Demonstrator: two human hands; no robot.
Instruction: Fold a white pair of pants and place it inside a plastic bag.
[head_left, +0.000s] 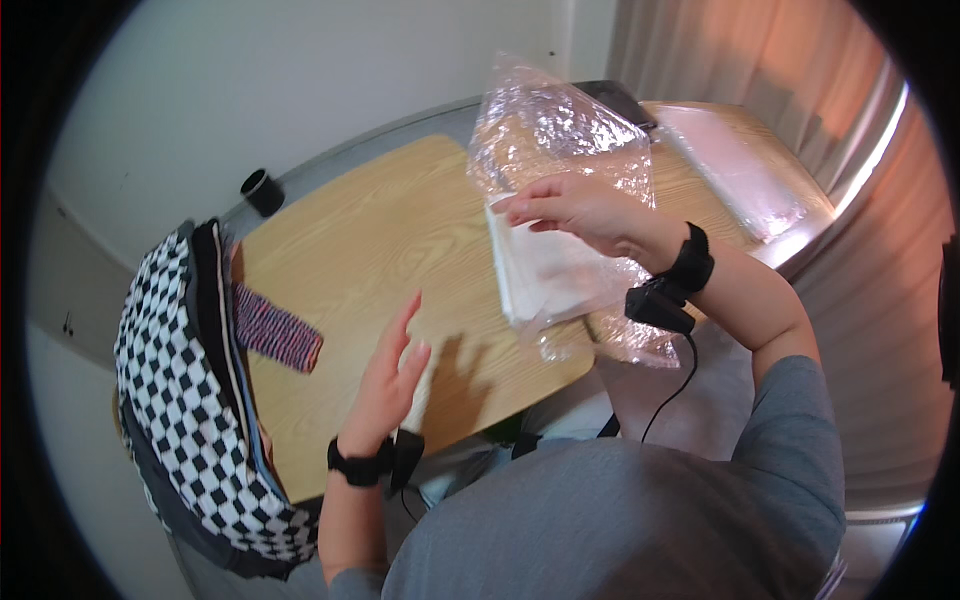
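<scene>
A clear plastic bag (570, 127) lies crinkled over the right part of the wooden table, its upper part spread and shiny. Flat white folded material (532, 277) is within or under its lower part; which one I cannot tell. My right hand (574, 210) is above the white material, fingers loosely bent, with nothing plainly gripped; contact with the plastic is unclear. Over the near part of the table, my left hand (390, 382) is raised with its thumb apart from the fingers and holds nothing. Both wrists carry black straps with small devices.
Checkered black-and-white cloth (180, 375) is piled with other fabrics at the table's left edge. A multicoloured knitted piece (277, 330) extends onto the wooden table (360, 247). Another plastic-wrapped pinkish packet (731, 169) lies far right, near curtains. A black bin (262, 193) stands beyond the table.
</scene>
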